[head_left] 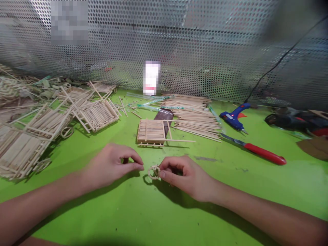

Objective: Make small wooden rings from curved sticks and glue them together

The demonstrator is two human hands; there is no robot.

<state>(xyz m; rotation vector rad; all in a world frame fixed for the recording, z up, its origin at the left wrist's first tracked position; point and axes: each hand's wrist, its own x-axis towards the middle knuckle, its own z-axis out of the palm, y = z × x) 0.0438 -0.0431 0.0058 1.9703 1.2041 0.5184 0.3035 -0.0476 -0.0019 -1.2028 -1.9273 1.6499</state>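
Note:
A small wooden wheel (151, 173), pale and ring-shaped, stands just above the green table, pinched at its right side by the thumb and fingers of my right hand (186, 176). To its left, my left hand (116, 164) has thumb and forefinger brought together in a pinch, a short gap away from the wheel. Whether anything tiny sits between those fingertips is too small to make out. Beyond both hands lies a small cart body (151, 131) built of thin sticks, with two longer sticks reaching out to the right. Part of it rests by a dark brown block (164, 117).
Loose bamboo sticks (196, 118) lie behind the cart body. At right are a blue glue gun (235, 117) with a cord and a red-handled knife (265, 153), its blade pointing left. Several stick carts (98, 115) pile up at left. A perforated metal screen (123, 48) closes the back.

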